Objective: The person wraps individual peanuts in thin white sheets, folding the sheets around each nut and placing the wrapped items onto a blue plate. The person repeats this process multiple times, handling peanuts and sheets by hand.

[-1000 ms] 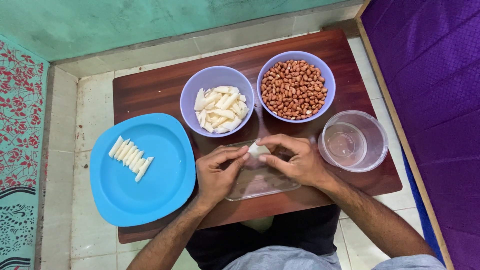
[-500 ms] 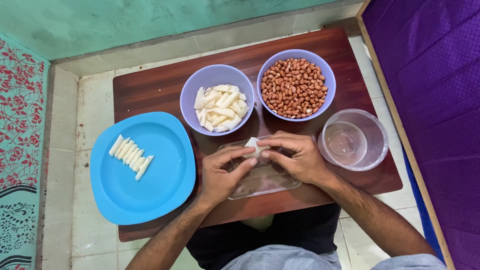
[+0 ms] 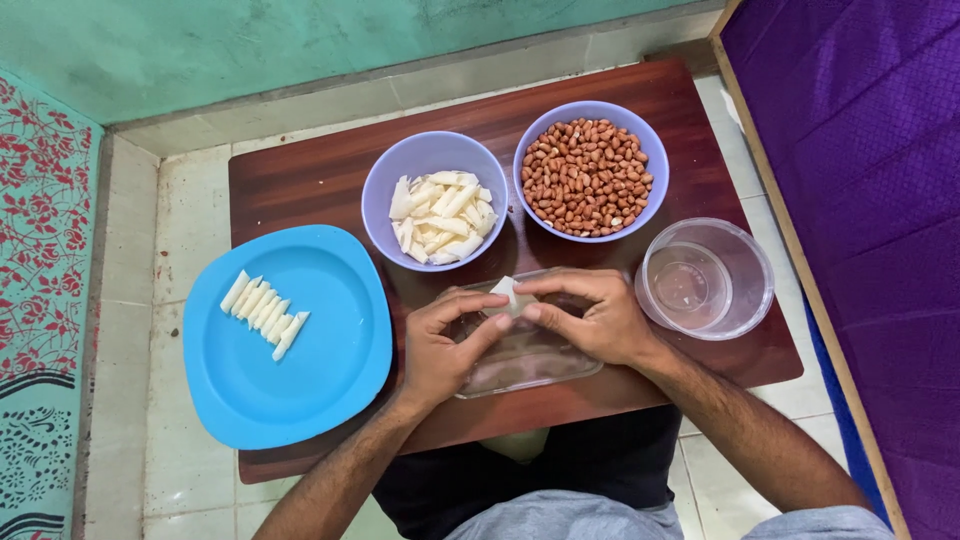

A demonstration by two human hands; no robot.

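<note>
Two hands [image 3: 520,330], white wrapper piece [image 3: 503,293] pinched between fingertips, above clear tray [image 3: 530,365]

brown wooden table [image 3: 320,170], blue plate [image 3: 320,380] with row of white folded pieces [image 3: 264,311] at left, lilac bowl of peanuts [image 3: 590,172], clear round container [image 3: 706,279] at right, purple cloth [image 3: 860,170], green wall [image 3: 250,40]

Green wall [image 3: 250,50], tiled floor [image 3: 130,300], wooden table [image 3: 320,170].
</note>
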